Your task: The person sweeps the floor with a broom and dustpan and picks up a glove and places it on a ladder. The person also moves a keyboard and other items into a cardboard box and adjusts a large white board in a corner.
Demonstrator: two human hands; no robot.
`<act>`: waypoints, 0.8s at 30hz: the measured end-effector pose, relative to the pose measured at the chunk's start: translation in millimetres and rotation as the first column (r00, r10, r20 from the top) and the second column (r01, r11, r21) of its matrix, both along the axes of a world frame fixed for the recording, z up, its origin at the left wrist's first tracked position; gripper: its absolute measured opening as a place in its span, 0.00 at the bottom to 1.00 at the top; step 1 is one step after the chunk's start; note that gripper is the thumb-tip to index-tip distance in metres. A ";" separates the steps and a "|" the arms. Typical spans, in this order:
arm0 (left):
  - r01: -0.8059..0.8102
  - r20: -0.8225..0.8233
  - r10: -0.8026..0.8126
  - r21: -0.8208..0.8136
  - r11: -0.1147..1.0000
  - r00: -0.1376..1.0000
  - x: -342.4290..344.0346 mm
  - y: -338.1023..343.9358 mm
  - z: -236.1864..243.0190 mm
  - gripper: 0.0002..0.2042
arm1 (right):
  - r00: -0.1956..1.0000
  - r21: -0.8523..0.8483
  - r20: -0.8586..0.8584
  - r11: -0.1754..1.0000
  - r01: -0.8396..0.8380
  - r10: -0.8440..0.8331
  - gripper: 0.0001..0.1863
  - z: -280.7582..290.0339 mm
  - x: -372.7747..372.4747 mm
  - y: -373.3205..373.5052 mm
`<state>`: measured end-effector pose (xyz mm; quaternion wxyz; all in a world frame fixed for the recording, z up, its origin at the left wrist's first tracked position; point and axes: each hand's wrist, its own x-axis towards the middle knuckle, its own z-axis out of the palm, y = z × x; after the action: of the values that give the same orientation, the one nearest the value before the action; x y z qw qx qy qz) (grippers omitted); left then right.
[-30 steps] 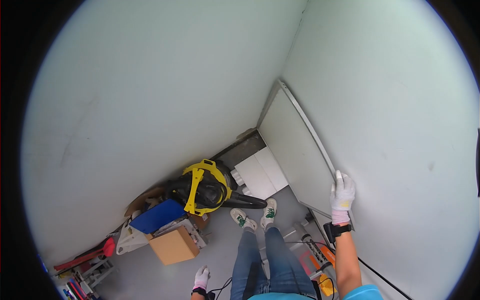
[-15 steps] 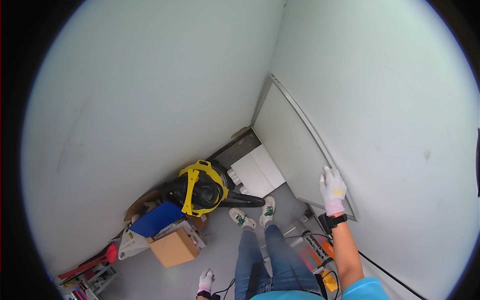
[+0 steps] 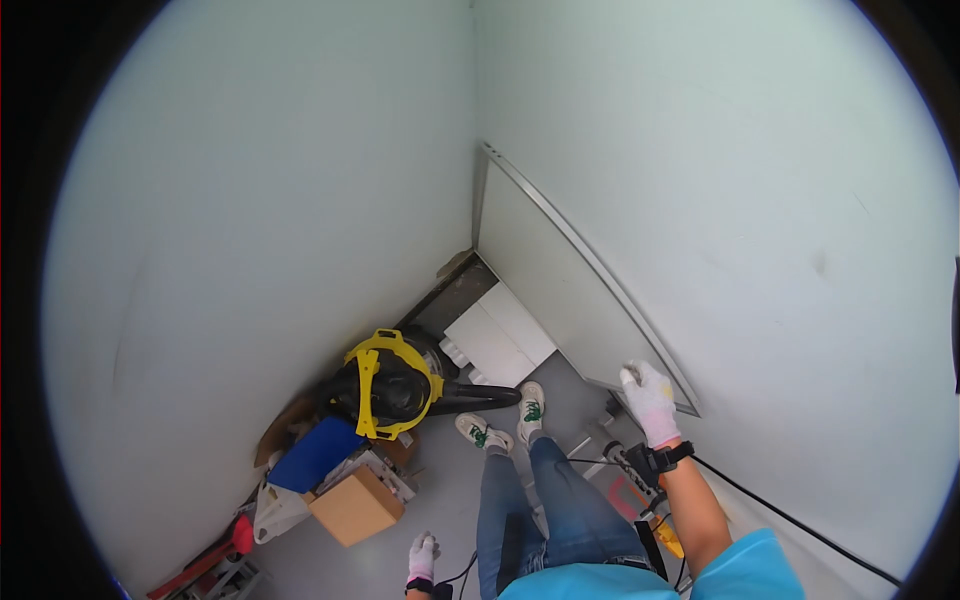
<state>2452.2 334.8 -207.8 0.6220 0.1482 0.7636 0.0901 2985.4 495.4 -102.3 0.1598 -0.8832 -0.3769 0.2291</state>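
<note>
My right hand (image 3: pixel 650 402), in a white knitted glove with a pink cuff, is in front of the lower right corner of a framed white board (image 3: pixel 560 270). Its fingers are loosely bent and apart, with nothing seen in them; whether they touch the board's metal frame I cannot tell. The board leans on the right wall, its far end in the corner. My left hand (image 3: pixel 423 558), gloved the same way, hangs low beside my left leg, fingers slightly curled and holding nothing visible. Both wrists carry black straps.
A yellow and black vacuum cleaner (image 3: pixel 385 385) with a black hose stands left of my feet. Beyond lies a white box (image 3: pixel 500 335). A cardboard box (image 3: pixel 357 507) and a blue panel (image 3: pixel 315 453) sit at the left wall. Tools and an orange item (image 3: pixel 667 537) lie by my right leg.
My right hand has moved down and back from the board's edge, its fingers more bent. My left hand has shifted slightly. The view has turned a little, so the board appears further left.
</note>
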 end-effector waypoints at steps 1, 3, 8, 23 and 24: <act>0.006 0.010 -0.006 0.004 1.000 1.000 0.0 0.3 -0.8 0.19 | 1.000 -0.001 0.001 1.000 0.010 -0.010 0.15 -0.4 -0.1 -8.7; 0.019 0.021 -0.019 0.011 1.000 1.000 1.4 2.8 -1.9 0.20 | 0.858 -0.073 -0.417 0.952 0.297 -0.300 0.14 -3.8 0.2 -27.6; 0.049 -0.015 -0.050 -0.025 0.998 0.999 0.3 12.3 3.2 0.20 | 0.592 -0.274 -0.609 0.841 0.467 -0.527 0.13 -8.3 8.5 -79.5; 0.089 -0.035 -0.091 -0.067 0.994 0.995 3.4 19.0 9.9 0.20 | 0.319 -0.019 -0.674 0.447 0.894 -0.666 0.10 -80.5 47.9 -128.4; 0.088 -0.042 -0.091 -0.069 0.994 0.995 3.1 17.5 12.0 0.20 | 0.314 -0.026 -0.675 0.447 0.894 -0.667 0.10 -82.1 47.8 -128.5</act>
<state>2455.3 352.2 -195.8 0.6125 0.1635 0.7727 0.0328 3033.2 366.8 -184.3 0.5173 -0.7832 0.1475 0.3119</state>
